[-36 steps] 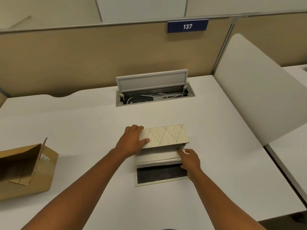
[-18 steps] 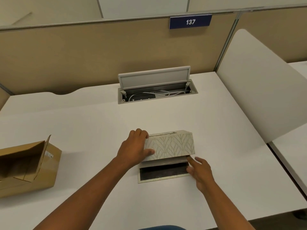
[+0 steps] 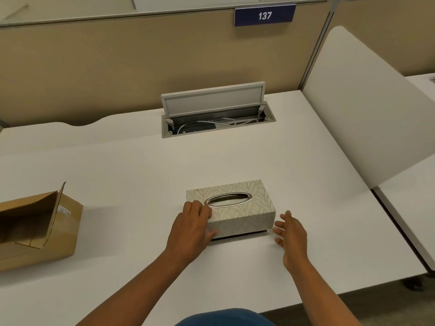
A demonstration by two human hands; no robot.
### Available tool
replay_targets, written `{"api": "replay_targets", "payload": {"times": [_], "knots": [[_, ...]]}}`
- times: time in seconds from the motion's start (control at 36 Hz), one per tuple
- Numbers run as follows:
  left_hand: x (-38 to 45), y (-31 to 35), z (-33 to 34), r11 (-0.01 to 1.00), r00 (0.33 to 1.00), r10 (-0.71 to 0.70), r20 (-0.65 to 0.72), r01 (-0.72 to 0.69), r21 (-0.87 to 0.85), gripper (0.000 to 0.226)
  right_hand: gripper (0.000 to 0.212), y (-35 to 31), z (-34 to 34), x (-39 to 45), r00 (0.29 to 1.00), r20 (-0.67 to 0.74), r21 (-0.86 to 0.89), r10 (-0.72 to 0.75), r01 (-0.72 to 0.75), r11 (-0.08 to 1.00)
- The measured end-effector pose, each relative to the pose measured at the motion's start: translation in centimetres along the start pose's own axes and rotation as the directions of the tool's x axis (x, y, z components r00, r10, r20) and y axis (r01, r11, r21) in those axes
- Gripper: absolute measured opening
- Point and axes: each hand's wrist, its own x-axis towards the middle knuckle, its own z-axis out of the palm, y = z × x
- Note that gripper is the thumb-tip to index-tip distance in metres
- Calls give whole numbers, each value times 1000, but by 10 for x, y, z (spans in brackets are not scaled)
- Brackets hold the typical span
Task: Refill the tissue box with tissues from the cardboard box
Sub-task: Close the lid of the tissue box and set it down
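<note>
The tissue box (image 3: 244,212), cream with a leaf pattern and a silver oval slot on top, sits upright on the white desk (image 3: 141,165), its cover down over the dark base. White tissue shows inside the slot. My left hand (image 3: 191,228) grips the box's left end, fingers on top and thumb on the front. My right hand (image 3: 290,234) hovers just right of the box, fingers spread, holding nothing. The brown cardboard box (image 3: 40,234) lies at the far left with its flap open; its inside is dark.
An open cable hatch (image 3: 216,114) with white wires is set into the desk behind the tissue box. A tan partition with a "137" sign (image 3: 264,15) backs the desk. A white side panel (image 3: 367,109) stands on the right.
The patterned cover swung down from tilted to flat over its base, so the slot now faces up. My right hand came off the box's front and drew back to the right.
</note>
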Motion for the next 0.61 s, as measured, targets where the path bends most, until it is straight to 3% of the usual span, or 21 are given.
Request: {"api": "replay_targets", "payload": {"times": [0.31, 0.44, 0.53, 0.56, 0.61], "knots": [[-29, 2, 29, 996, 998, 55, -42, -52, 74, 41, 46, 5, 0, -17, 968, 169, -234, -188, 225, 946], [-31, -5, 30, 997, 996, 55, -72, -58, -48, 46, 55, 10, -2, -16, 943, 246, -365, -224, 304, 880], [-37, -10, 29, 940, 977, -179, -119, 134, -315, 48, 53, 9, -2, -16, 935, 267, -378, -232, 323, 868], [-38, -10, 28, 868, 947, -305, -96, 235, -438, 48, 51, 9, -2, -16, 934, 272, -382, -231, 325, 865], [-37, -9, 23, 593, 844, -528, 96, 447, -670, 50, 47, 9, -2, -16, 933, 281, -393, -224, 325, 860]]}}
